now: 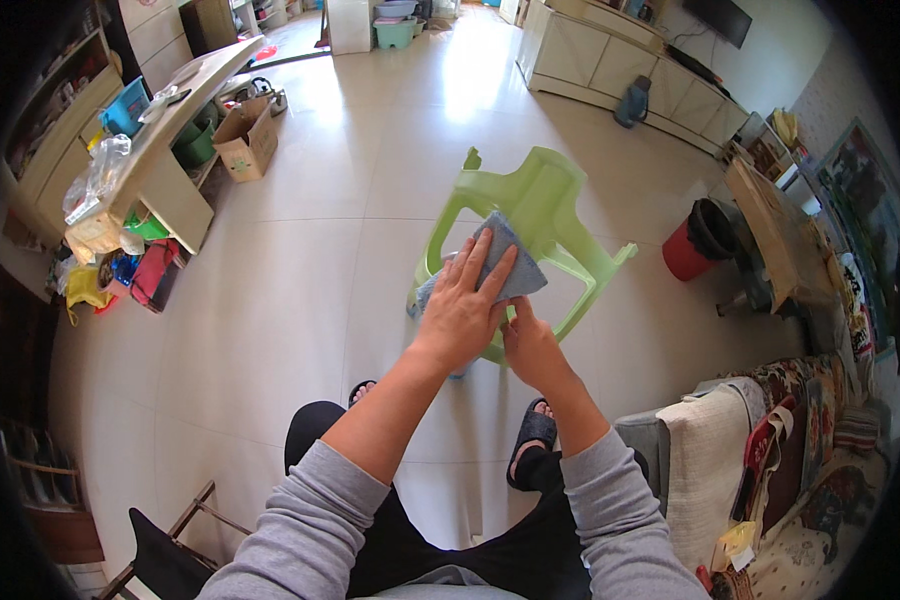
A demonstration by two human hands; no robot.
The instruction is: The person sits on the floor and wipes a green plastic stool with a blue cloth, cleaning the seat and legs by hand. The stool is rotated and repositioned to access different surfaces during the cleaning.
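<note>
A light green plastic child's chair (544, 184) stands tilted or turned before me, between my feet and the far floor. My left hand (461, 300) lies spread over a folded blue-grey cloth (523, 271), fingers apart, pressing it against the chair. Part of the cloth sticks out left of the hand. My right hand (529, 337) is closed on the chair's near edge, just right of the left wrist. The chair's surface under the cloth is hidden, and so are most of its legs.
A red bin with a black liner (686, 251) stands at the right, near a wooden table (776, 232). A sofa with a cream cover (705, 457) is at lower right. A cardboard box (247, 139) sits by the desk at left. A folding stool (169, 559) is at lower left.
</note>
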